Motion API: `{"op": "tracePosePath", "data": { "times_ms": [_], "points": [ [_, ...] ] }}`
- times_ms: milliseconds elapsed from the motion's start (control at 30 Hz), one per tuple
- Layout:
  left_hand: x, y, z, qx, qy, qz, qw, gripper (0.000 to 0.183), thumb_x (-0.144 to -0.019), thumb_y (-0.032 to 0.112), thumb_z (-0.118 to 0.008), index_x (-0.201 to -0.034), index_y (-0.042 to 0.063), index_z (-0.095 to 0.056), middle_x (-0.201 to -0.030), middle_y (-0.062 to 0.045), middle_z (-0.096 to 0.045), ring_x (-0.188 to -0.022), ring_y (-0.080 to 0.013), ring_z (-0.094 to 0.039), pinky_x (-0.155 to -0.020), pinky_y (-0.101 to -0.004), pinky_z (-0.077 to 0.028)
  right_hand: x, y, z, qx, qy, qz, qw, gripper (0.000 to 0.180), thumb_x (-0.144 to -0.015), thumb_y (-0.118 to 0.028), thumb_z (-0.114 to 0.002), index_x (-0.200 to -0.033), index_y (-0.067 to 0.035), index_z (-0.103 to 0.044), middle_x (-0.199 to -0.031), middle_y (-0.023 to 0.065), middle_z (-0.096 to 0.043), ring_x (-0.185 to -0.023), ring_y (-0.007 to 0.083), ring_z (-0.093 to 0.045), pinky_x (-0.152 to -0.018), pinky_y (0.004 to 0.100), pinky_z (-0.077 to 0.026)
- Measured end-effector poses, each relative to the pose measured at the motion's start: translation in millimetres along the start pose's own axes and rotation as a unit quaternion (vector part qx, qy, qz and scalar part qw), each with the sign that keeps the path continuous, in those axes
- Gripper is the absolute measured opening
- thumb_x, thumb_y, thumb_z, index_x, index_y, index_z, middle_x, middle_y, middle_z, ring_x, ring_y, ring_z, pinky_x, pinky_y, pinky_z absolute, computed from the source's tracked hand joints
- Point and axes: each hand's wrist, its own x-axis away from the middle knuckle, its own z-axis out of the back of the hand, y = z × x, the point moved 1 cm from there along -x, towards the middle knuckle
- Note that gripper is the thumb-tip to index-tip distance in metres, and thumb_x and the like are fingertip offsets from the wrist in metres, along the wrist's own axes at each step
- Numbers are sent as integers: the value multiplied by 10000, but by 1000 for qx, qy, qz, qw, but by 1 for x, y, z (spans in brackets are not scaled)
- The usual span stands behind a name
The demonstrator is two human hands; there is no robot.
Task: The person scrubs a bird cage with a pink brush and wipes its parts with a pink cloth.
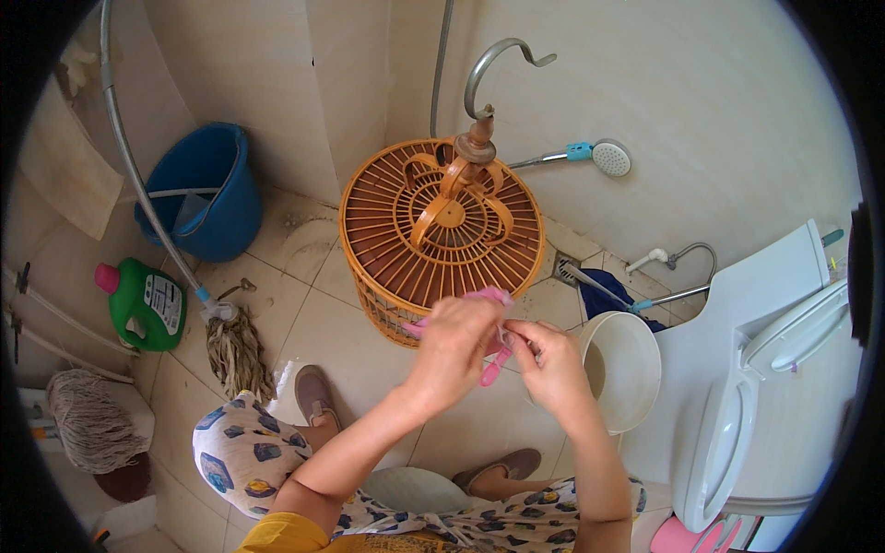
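Observation:
Both my hands are close together in front of the near rim of a round wooden birdcage point(442, 228) with a metal hook point(484, 62) on top. My left hand point(453, 345) is closed on a pink plastic item point(491, 297), whose parts show above and beside the fingers. A pink handle-like piece point(492, 370) hangs between the hands. My right hand point(550, 363) pinches the right side of the same item with thumb and fingertips; a small pale bit shows there. The item's exact kind is hidden by the fingers.
A white bucket point(643, 373) stands right of my hands, beside a toilet point(719, 449). At left are a blue bucket point(238, 207), a green detergent bottle point(138, 304) and a string mop point(238, 352). A shower head point(611, 157) lies behind the cage; a basin point(415, 489) sits between my feet.

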Motion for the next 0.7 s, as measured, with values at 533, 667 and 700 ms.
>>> {"op": "tracePosePath", "data": {
  "times_ms": [533, 667, 700],
  "points": [
    [6, 15, -19, 175, -40, -14, 984, 135, -912, -21, -578, -1041, 9, -552, -1186, -181, -502, -1127, -372, -537, -913, -417, -463, 21, -3, 10, 23, 38, -44, 998, 103, -901, -12, -609, -991, 24, -643, -712, 165, -670, -607, 211, -675, -561, 337, -506],
    [12, 12, -24, 210, -108, 5, 972, 124, -929, -23, -566, -1050, 1, -546, -1246, -174, -505, -1191, -374, -525, -967, -433, -443, 13, 2, 6, 81, 23, -44, 995, 93, -844, -6, -621, -925, 16, -662, -724, 192, -663, -629, 281, -679, -591, 376, -509],
    [13, 15, -26, 210, -126, 0, 969, 117, -932, -27, -566, -1044, -3, -546, -1269, -172, -506, -1227, -375, -520, -993, -447, -432, 9, 1, 6, 88, 26, -53, 994, 94, -830, -5, -622, -911, 17, -665, -724, 196, -661, -631, 297, -678, -593, 382, -507]
  ]
}}
